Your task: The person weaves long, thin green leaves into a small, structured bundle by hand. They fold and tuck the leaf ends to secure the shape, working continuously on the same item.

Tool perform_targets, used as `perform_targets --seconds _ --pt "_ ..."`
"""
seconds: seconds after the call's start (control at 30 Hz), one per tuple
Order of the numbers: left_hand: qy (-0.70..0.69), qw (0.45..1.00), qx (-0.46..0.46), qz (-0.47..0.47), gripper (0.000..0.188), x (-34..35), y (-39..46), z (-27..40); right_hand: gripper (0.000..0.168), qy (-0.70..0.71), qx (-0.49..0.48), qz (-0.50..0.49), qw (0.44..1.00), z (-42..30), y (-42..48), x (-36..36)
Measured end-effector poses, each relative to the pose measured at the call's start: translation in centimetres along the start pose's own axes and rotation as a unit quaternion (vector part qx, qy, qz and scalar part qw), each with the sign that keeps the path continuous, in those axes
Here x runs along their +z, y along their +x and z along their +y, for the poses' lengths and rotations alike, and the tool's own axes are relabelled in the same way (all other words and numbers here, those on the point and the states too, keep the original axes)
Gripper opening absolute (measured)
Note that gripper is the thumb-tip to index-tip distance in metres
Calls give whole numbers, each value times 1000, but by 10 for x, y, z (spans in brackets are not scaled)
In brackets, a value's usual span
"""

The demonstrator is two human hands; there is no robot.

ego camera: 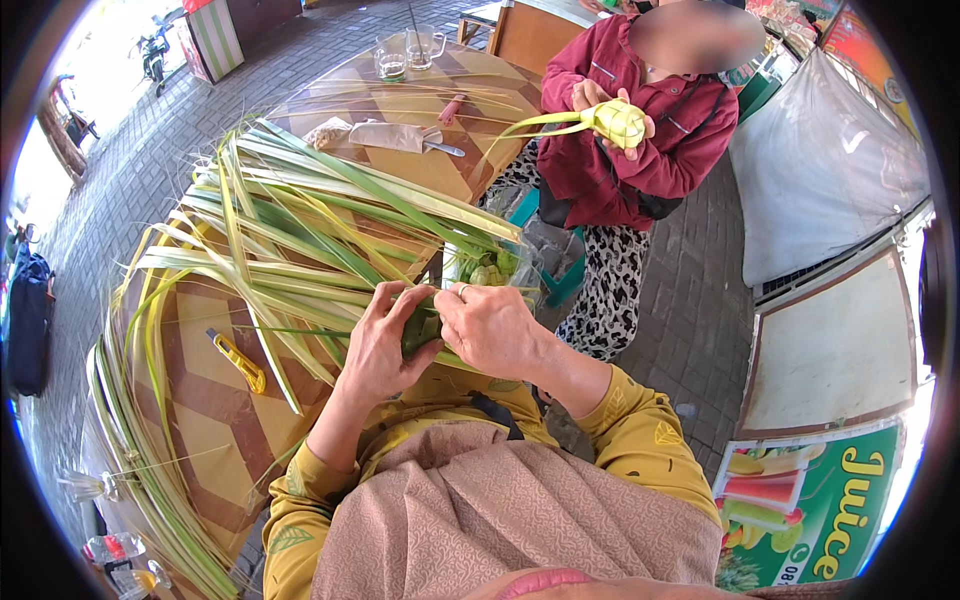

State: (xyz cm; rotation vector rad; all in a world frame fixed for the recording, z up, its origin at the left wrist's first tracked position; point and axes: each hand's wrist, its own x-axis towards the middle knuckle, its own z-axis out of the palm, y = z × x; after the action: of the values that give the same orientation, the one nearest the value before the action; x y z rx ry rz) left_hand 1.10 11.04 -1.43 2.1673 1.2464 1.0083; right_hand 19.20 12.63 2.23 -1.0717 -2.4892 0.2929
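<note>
A dark green woven palm-leaf pouch [420,334], of the ketupat kind, sits between my hands above the table's edge. My left hand [384,346] curls around its left side, thumb below and fingers on top. The fingers of my right hand [491,330] are pinched together at its upper right edge; what they grip there is mostly hidden. A long thin green leaf strip [300,330] runs out leftward from near my left hand. Just beyond my hands, a clear plastic bag [484,266] holds green woven pouches.
Long palm-leaf strips [300,232] cover much of the patterned table [199,431]. A yellow box cutter [238,362] lies at left, a knife [446,148] farther back near glass mugs [409,54]. Opposite, a seated person [637,135] holds a yellow-green woven pouch [619,124].
</note>
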Motion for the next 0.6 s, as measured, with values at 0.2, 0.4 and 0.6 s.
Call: perform_targets --seconds 0.2,0.4,0.6 --pt "-94 992 -8 -80 52 6 -4 -19 12 91 -56 -22 994 -6 -7 -7" --pt "-489 867 -76 -54 93 3 -4 -18 16 301 145 8 942 17 10 -15" --pt "-375 923 -83 -2 88 14 -10 -13 19 309 141 35 940 16 15 -6"
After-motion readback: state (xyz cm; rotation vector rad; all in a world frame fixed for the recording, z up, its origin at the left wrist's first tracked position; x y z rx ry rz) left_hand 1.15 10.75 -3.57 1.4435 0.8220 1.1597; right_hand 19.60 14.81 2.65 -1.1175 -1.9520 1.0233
